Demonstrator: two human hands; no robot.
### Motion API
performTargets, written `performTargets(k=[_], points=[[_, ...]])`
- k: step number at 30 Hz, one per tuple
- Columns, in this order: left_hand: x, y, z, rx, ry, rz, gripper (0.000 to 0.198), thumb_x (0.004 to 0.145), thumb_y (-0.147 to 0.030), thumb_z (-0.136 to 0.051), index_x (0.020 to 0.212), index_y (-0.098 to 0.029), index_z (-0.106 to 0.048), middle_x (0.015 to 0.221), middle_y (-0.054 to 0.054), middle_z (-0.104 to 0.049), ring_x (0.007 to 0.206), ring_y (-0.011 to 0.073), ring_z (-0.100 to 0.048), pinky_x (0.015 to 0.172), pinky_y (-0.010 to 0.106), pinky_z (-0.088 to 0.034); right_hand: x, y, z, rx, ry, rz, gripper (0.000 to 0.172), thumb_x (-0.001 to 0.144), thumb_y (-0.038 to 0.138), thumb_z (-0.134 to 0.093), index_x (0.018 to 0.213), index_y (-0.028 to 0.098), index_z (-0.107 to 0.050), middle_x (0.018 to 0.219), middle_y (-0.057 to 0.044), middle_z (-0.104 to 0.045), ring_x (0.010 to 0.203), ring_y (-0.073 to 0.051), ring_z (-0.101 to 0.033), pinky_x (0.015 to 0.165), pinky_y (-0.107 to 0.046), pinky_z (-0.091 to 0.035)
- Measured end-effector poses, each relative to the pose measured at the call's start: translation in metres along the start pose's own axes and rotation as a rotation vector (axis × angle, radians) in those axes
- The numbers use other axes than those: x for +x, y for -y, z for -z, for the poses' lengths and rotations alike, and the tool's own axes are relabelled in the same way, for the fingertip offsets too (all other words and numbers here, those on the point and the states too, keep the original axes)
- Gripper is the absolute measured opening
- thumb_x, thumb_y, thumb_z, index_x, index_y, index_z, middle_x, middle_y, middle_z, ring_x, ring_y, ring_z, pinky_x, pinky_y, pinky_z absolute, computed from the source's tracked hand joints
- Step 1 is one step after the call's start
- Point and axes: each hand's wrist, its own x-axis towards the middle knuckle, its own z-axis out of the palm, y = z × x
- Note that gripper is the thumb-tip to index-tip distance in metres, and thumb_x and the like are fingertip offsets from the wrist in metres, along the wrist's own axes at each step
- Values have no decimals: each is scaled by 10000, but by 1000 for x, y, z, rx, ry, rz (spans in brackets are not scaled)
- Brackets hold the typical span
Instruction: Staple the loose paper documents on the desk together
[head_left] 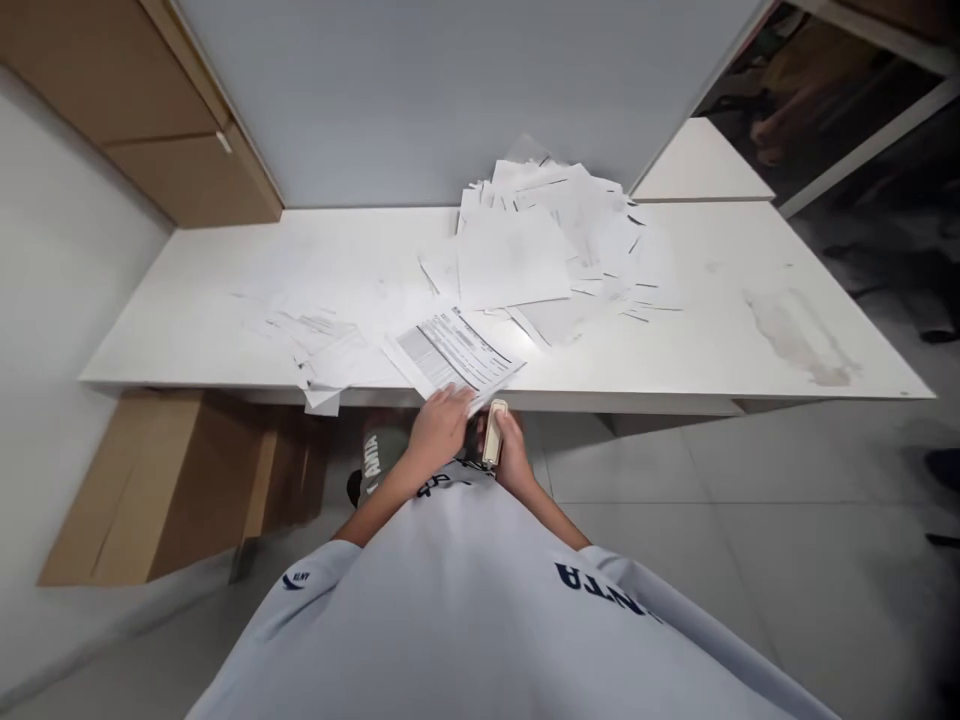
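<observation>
A white laminate surface [675,300] runs along a pale grey partition [360,100], with a wooden cabinet [150,130] beyond its far left corner and a cardboard box [176,490] below its left end. Relative to the surface, a loose heap of thin white paper sheets [540,240] sits toward the far edge, right of middle. More sheets [319,350] lie scattered at the near edge on the left, one drooping over it. A dull brownish stain [799,340] marks the right end.

At the near edge, just right of those scattered sheets, lies a printed form [450,350], matte paper with grey blocks and rows of black text. Its long axis slants across the surface, and its near corner points toward the person. The left hand [442,428] rests on that corner, fingers together and clamping the paper. The right hand [514,455] is just beside it, its fingers closed around a smooth cream stapler [493,432], whose long axis stands nearly upright, tilted slightly, with its tip toward the surface.
</observation>
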Motion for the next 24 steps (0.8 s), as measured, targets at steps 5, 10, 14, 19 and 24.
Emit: performTargets(k=[5,10,14,19,24], points=[[-1,-36,-12,-395,28,-34,378,896,-297,-549,1264,-271,-635,1412,73,-587,1424,267,-407,1208,453,-246,-16,8,18,68,-66,28,394,842,643,-533,844,249,-531,607,34,-515,475,-134,-447,471,-277,-400],[-22,-22,8,-556,-179,96,325,815,-418,-687,1107,-276,-691,1321,105,-629,1381,301,-439,1200,456,-262,-19,12,17,240,-5,-34,354,786,584,-637,884,251,-568,626,36,-536,424,-105,-385,446,-278,-368],[-32,0,-5,-803,-505,506,299,878,-518,-572,884,-224,-628,957,93,-672,1038,240,-640,975,400,-493,-8,10,17,244,19,-68,389,758,581,-677,905,239,-565,637,34,-558,433,-107,-405,448,-282,-383],[-2,8,-31,-1415,-240,696,339,874,-512,-587,946,-184,-635,1031,101,-711,1025,237,-676,909,375,-530,8,11,20,172,77,-121,426,695,558,-768,846,205,-584,557,53,-517,395,-88,-407,393,-256,-348],[35,-5,-41,-1487,-272,777,340,866,-319,-629,1147,-127,-615,1295,152,-648,1211,279,-608,1010,392,-491,5,19,21,45,52,-158,429,656,507,-814,862,196,-604,551,49,-555,379,-87,-438,348,-235,-318]])
